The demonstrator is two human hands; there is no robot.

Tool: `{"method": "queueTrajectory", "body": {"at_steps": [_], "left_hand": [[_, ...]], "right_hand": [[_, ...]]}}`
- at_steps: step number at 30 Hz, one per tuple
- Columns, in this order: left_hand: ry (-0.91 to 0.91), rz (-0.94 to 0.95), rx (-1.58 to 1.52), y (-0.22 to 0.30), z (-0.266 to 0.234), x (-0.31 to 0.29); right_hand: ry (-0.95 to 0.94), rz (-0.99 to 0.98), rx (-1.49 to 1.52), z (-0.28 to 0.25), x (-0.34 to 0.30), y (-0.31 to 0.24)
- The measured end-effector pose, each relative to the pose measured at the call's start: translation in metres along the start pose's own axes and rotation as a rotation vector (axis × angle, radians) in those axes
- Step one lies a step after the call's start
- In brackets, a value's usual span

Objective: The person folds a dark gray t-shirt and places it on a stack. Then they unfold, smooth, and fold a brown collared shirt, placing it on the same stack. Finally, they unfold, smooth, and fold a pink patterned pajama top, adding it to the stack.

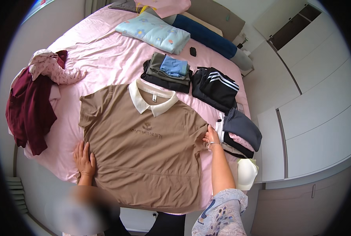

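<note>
A brown short-sleeved polo shirt [144, 145] with a white collar lies spread face up on the pink bedsheet, its collar away from me and its hem over the bed's near edge. My left hand [85, 159] rests flat beside the shirt's left side edge, fingers stretched out, touching the sheet and the fabric's border. At the right sleeve, my right hand [211, 137] pinches the sleeve's cuff between thumb and fingers. A bracelet circles that wrist.
Dark red and pink clothes [31, 106] lie heaped at the left. Folded clothes [167, 72], black striped trousers [216, 88] and another folded stack [242, 133] line the right side. Behind them are a floral quilt [153, 31] and a blue bolster [203, 35]. White cabinets [313, 102] stand at right.
</note>
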State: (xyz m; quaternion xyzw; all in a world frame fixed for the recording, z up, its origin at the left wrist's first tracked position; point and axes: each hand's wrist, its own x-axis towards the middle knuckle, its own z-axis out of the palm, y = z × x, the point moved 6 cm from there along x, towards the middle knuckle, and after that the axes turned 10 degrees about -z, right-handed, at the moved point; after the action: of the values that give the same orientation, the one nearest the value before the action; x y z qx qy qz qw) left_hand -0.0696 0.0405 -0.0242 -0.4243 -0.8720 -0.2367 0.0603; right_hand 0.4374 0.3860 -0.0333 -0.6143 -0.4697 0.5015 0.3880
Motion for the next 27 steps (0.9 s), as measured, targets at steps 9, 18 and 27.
{"method": "queueTrajectory", "body": {"at_steps": [9,18,27], "left_hand": [[0.000,-0.010,-0.015,-0.001,-0.001,0.000],[0.012,-0.004,-0.032,0.000,-0.003,0.000],[0.014,-0.007,-0.053,-0.005,0.000,-0.002]], "right_hand": [[-0.296,0.271,-0.331,0.003,-0.056,-0.010],[-0.196,-0.156,-0.337,-0.020,-0.040,0.008],[0.261,-0.643,-0.913,-0.011,-0.092,-0.006]]}}
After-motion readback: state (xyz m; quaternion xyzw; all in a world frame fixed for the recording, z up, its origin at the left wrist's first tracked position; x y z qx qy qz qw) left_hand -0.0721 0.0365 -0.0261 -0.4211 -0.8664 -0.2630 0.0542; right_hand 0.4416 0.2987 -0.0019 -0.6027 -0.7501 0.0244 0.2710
